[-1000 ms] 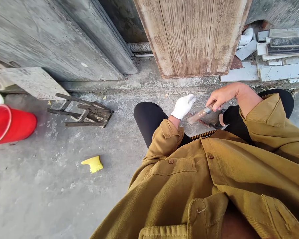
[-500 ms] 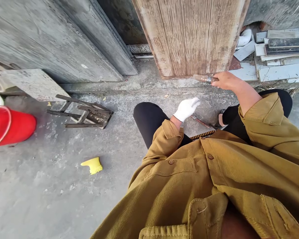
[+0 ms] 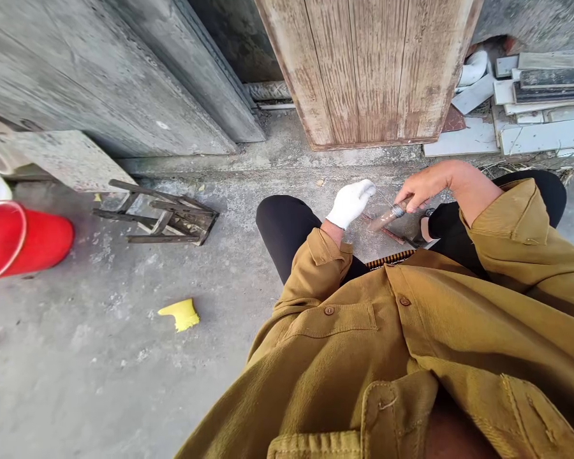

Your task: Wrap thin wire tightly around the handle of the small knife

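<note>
My right hand (image 3: 423,187), bare, is wrapped round a brush-like tool (image 3: 381,221) with a pale brown end and silvery wire (image 3: 398,208) wound about it. The tool's end points down and left, above the concrete. In a white glove, my left hand (image 3: 351,203) is closed. A thin strand runs from its fingertips to the wire binding. Below the hands a reddish-brown stick (image 3: 393,237) lies on the ground, partly hidden by the tool. Before me leans a grooved wooden panel (image 3: 377,76), its brown surface worn pale in streaks.
Grey boards (image 3: 138,83) lean at the left. A small wooden stool (image 3: 172,217) lies on its side, with a red bucket (image 3: 43,239) and a yellow piece (image 3: 182,314) on the ground nearby. Stacked strips (image 3: 536,137) lie right of the panel.
My right hand has brought the tool down and away from the panel's lower edge, turning its end downward. My left hand has moved slightly left and up, with its fingers now drawn together.
</note>
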### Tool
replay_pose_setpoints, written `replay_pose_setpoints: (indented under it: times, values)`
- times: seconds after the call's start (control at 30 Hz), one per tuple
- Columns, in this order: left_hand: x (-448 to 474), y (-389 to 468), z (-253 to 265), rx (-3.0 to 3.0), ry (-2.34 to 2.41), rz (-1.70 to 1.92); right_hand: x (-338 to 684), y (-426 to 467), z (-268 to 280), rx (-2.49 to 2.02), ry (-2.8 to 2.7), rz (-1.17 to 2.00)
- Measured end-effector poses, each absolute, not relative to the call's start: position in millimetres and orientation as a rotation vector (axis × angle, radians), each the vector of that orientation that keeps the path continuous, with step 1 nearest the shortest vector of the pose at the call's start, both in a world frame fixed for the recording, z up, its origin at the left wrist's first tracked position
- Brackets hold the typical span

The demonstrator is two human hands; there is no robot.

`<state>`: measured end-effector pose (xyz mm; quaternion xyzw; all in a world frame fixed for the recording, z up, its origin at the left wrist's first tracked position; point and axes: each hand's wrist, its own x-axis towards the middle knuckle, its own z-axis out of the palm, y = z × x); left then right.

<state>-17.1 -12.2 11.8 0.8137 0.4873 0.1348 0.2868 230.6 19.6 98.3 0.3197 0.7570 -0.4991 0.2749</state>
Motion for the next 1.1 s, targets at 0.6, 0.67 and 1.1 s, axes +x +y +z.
replay_pose_setpoints:
  times: [0.6, 0.67, 1.1]
  values:
    - [0, -27, 15, 2.306, 1.038, 0.089, 215, 27, 92, 1.851, 2.057, -0.522]
    - [2, -30, 19, 2.323, 1.035, 0.033, 210, 25, 90, 1.696, 2.006, -0.466]
    - [-9, -19, 28, 1.925, 1.285, 0.402, 227, 15, 112, 0.951, 2.064, -1.441]
